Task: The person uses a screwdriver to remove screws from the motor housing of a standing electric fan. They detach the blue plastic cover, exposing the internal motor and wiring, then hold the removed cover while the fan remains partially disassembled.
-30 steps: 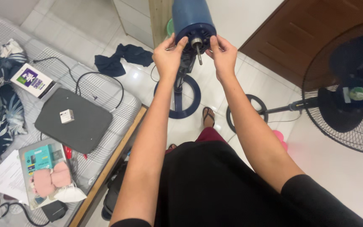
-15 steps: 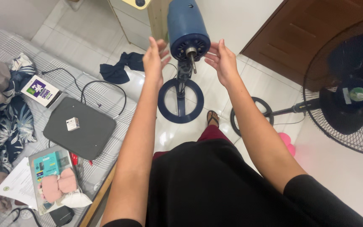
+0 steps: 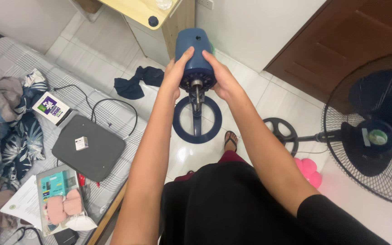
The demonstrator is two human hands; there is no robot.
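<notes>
Between both hands, a smooth blue plastic fan motor housing (image 3: 195, 56) stands on its pole: the left hand (image 3: 176, 71) and right hand (image 3: 220, 77) clamp its sides, its metal shaft (image 3: 196, 89) bare. Below them lies the ring-shaped blue base (image 3: 197, 119). Far left, a white-and-purple box (image 3: 51, 108) rests on the checked bed (image 3: 110, 111).

Both hands — left hand (image 3: 176, 72), right hand (image 3: 221, 78) — have closed back onto the fan motor (image 3: 194, 56)

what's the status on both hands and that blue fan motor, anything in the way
Left hand and right hand clasp the blue fan motor housing, one per side. Bare shaft points down at the ring base. Nothing between hands and motor.
</notes>
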